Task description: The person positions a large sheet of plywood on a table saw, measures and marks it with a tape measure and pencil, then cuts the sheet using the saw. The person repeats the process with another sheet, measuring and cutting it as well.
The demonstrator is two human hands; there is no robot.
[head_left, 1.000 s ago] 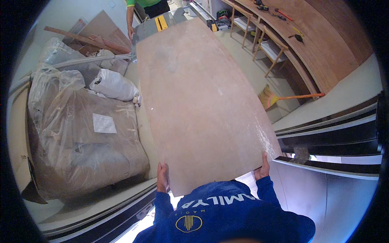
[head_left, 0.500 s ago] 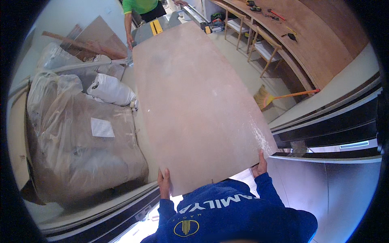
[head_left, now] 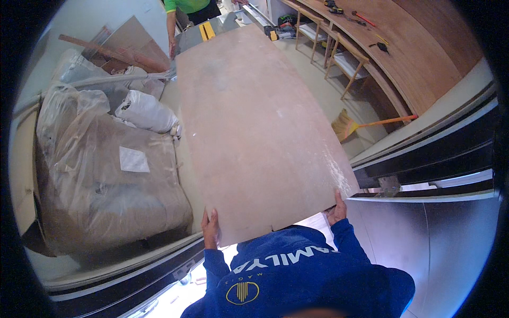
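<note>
A large pale brown plywood sheet (head_left: 254, 127) stretches out in front of me, its near edge close to my body. My left hand (head_left: 210, 228) grips the near left corner, with the thumb on the side and the other fingers partly hidden. At the near right corner, my right hand (head_left: 337, 208) holds the edge, thumb on top and fingers underneath. White scuffs mark the surface by that thumb. The sheet's far end lies against a grey machine table (head_left: 191, 38) with a yellow part (head_left: 207, 31) on it.
A person in a green shirt (head_left: 191, 4) stands beyond the machine table. Plastic-wrapped furniture (head_left: 111, 180) and a white bundle (head_left: 147, 112) sit at left. At right are a broom (head_left: 347, 126), chairs (head_left: 347, 61) and a long wooden counter (head_left: 408, 53) with tools. Dark door tracks (head_left: 424, 161) run beside me.
The plywood sheet and both my hands have shifted slightly away from my body in the picture. My grip on both corners stays the same.
</note>
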